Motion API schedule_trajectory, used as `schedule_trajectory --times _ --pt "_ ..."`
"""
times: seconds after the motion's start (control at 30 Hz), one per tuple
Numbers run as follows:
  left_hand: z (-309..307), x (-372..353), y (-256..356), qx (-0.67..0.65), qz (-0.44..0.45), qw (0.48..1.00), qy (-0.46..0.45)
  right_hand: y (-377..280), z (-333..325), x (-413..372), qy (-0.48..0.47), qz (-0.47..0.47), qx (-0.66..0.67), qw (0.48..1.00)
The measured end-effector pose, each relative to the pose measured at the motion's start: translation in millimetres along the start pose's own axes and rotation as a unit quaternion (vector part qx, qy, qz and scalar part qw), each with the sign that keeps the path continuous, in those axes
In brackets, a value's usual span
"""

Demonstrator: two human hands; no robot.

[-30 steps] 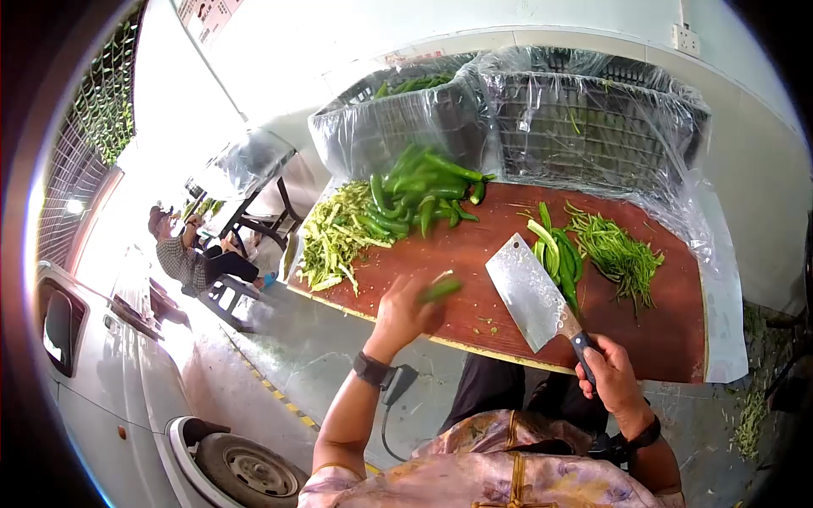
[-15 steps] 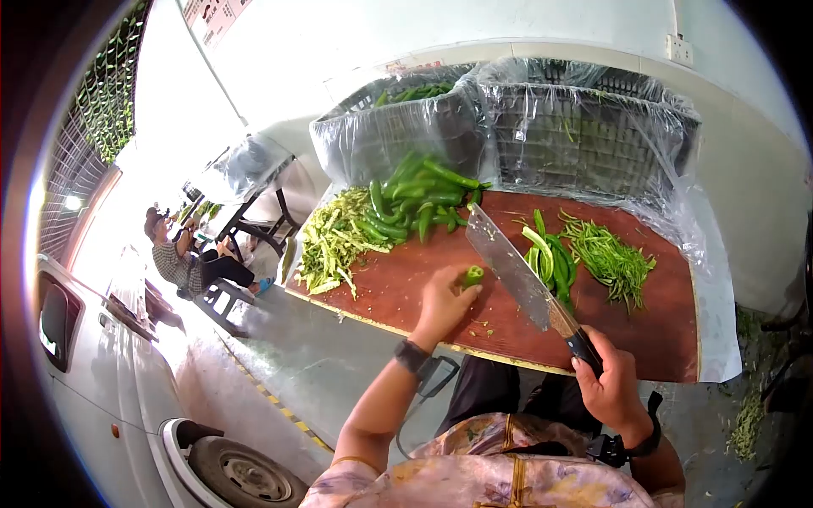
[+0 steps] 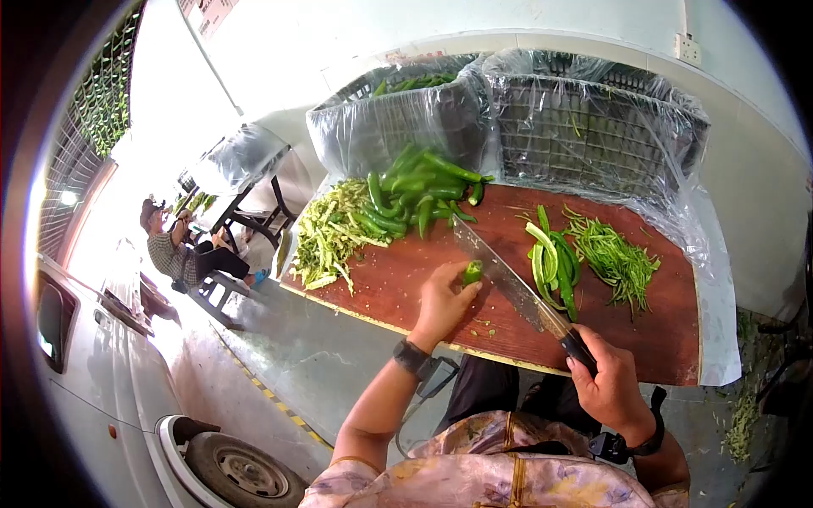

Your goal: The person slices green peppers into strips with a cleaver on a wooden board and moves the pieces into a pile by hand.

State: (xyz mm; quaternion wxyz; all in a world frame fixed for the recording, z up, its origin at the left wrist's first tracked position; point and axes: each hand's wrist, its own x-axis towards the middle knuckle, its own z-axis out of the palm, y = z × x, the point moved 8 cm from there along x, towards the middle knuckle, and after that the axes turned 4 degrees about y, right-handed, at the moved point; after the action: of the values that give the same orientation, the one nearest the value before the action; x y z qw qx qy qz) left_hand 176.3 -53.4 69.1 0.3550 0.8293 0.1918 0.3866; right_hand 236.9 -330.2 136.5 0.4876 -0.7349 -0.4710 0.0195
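Note:
My left hand [image 3: 442, 303] is closed around a green pepper [image 3: 472, 272] on the red-brown board [image 3: 381, 288], with one end poking out past the fingers. In my right hand [image 3: 608, 377] I grip the dark handle of a broad-bladed kitchen knife [image 3: 512, 284]. Its blade slants up and left, just right of the held pepper. Farther right lie pepper halves [image 3: 555, 258] and a heap of thin green shreds [image 3: 618, 261]. Whole green peppers [image 3: 423, 190] are piled at the back, beside a mound of pale pepper cores [image 3: 330, 233].
Two plastic-lined crates stand behind the board: the left crate [image 3: 394, 127] has peppers in it, the right crate [image 3: 593, 135] stands beside it. On the left are a seated person [image 3: 182, 254], a dark-legged table [image 3: 254, 199] and a white vehicle [image 3: 110, 372]. Scraps [image 3: 745, 423] litter the floor at right.
The knife blade has shifted slightly left and down, closer to the held pepper. My left hand stays in nearly the same place on the pepper.

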Motion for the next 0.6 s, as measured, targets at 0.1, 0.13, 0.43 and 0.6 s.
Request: schedule_trajectory --times 0.1,0.13,0.43,0.6 --pt "-0.1 -0.6 0.0 0.001 0.000 1.000 -0.001 0.4 -0.7 -0.1 0.004 -0.007 -0.013 1.000" --pt "-0.4 -0.7 0.0 0.001 -0.002 1.000 -0.002 -0.1 -1.3 -0.1 -0.002 -0.001 -0.014 1.000" --pt "6.6 -5.6 -7.4 -0.020 0.041 0.999 -0.004 -6.0 3.9 16.0 -0.026 0.020 -0.010 0.999" --pt "-2.3 -4.4 -7.3 -0.005 -0.008 1.000 0.010 -6.0 21.7 27.6 -0.021 0.003 0.002 1.000"
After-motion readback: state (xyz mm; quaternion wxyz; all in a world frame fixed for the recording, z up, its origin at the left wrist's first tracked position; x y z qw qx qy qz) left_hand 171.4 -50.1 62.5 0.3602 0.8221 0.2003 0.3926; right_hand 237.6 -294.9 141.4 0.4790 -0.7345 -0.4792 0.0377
